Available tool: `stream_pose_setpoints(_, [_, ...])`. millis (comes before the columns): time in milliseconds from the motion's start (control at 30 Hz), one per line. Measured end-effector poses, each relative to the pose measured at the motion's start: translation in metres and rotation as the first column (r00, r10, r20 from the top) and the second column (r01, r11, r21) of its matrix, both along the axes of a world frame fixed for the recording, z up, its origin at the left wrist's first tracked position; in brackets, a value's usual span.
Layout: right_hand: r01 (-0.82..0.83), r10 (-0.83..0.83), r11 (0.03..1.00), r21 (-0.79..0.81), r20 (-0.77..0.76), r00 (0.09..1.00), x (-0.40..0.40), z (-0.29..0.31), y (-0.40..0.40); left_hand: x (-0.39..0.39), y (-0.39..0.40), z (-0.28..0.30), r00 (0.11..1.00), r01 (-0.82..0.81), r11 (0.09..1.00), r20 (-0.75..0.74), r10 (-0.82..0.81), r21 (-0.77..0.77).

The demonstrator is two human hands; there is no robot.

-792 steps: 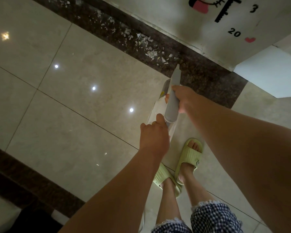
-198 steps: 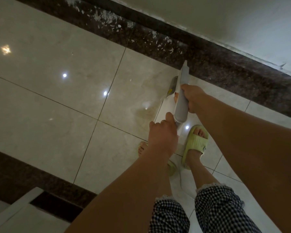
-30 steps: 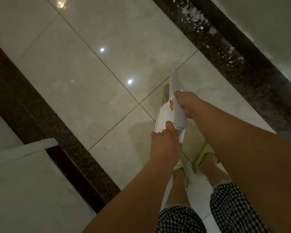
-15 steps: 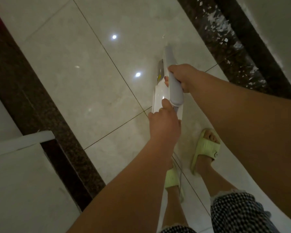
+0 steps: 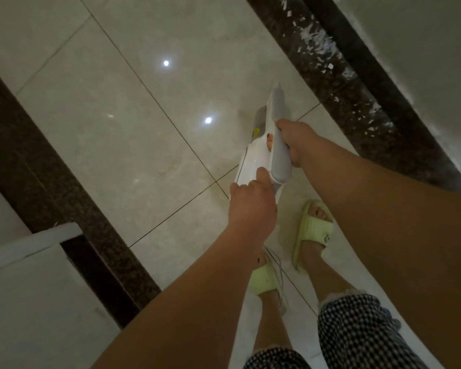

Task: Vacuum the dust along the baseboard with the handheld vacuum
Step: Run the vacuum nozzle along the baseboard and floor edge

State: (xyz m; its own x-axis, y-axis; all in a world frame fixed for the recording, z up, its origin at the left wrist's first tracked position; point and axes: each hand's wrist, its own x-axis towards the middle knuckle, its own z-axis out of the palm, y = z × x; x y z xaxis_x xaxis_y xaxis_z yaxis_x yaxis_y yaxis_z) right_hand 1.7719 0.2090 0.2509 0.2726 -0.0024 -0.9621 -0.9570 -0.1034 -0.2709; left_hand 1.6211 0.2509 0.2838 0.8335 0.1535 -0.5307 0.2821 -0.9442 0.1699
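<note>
I hold a white and grey handheld vacuum (image 5: pixel 276 129) over the pale tiles, its nozzle pointing up and away from me. My right hand (image 5: pixel 297 141) is wrapped around the grey handle. My left hand (image 5: pixel 250 201) grips the white rear body from below. White dust flakes (image 5: pixel 314 46) lie scattered on the dark speckled floor strip (image 5: pixel 338 83) that runs along the dark baseboard (image 5: pixel 378 75) at the upper right. The nozzle is well short of the flakes, to their lower left.
My feet in pale green slippers (image 5: pixel 313 233) stand on the glossy tiles below the vacuum. A thin cord (image 5: pixel 278 272) hangs by my left foot. A second dark floor strip (image 5: pixel 51 198) and a white ledge (image 5: pixel 35 241) lie at the left.
The view has swung, so the baseboard now runs steeply at the upper right. The vacuum sits a little lower and further right in view. My feet have shifted. Both hands keep their grip.
</note>
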Motion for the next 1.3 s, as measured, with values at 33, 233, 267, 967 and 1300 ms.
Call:
stream_pose_setpoints(33, [0.023, -0.023, 1.0, -0.018, 0.0, 1.0, -0.006, 0.0, -0.013, -0.004, -0.005, 0.004, 0.998, 0.063, 0.998, -0.008, -0.063, -0.001])
stream_pose_setpoints(233, [0.133, -0.133, 0.99, -0.055, -0.006, 0.991, -0.051, 0.006, -0.083, -0.03, -0.043, 0.017, 0.965, 0.261, 0.964, -0.015, -0.262, -0.054])
stream_pose_setpoints(267, [0.163, -0.164, 0.985, -0.061, -0.007, 0.986, -0.059, 0.008, -0.093, -0.037, -0.05, 0.019, 0.957, 0.286, 0.956, -0.018, -0.288, -0.067])
stream_pose_setpoints(967, [0.526, -0.526, 0.843, -0.115, 0.031, 0.85, -0.078, -0.042, -0.237, -0.017, -0.146, 0.003, 0.827, 0.56, 0.827, -0.022, -0.561, -0.055])
stream_pose_setpoints(1300, [0.438, -0.446, 0.884, -0.166, -0.013, 0.895, -0.034, -0.053, -0.265, 0.017, -0.172, 0.005, 0.833, 0.552, 0.831, 0.003, -0.553, -0.07])
